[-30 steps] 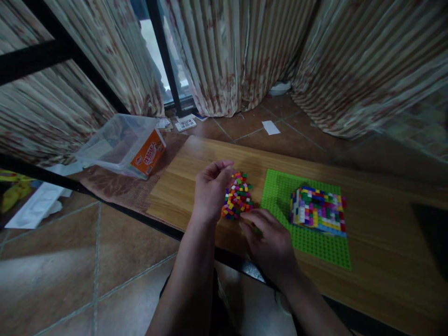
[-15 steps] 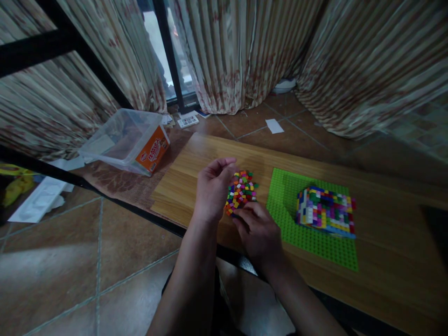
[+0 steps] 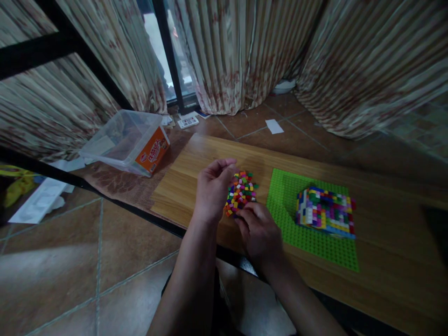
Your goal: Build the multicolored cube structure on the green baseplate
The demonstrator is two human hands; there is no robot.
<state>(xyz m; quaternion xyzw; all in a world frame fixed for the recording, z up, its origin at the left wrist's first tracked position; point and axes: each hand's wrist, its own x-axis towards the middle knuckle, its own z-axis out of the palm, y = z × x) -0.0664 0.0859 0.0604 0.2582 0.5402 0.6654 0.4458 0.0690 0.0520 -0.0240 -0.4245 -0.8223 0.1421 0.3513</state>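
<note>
A heap of small coloured bricks [image 3: 241, 192] lies on the wooden board [image 3: 182, 182]. My left hand [image 3: 211, 189] rests at the heap's left side, fingers curled loosely with nothing seen in them. My right hand [image 3: 258, 231] sits at the heap's near edge, its fingers bent down onto the bricks; what they pinch is hidden. To the right, a green studded baseplate [image 3: 285, 196] carries a multicoloured brick block [image 3: 325, 212].
A clear plastic tub with an orange label [image 3: 128, 140] lies on the mat at the left. Striped curtains hang behind. A black bar runs along the board's near edge. Papers lie on the tiled floor at left and back.
Since a second ago my right hand has moved left from the baseplate's corner to the heap's near edge. In the last half second, little has changed.
</note>
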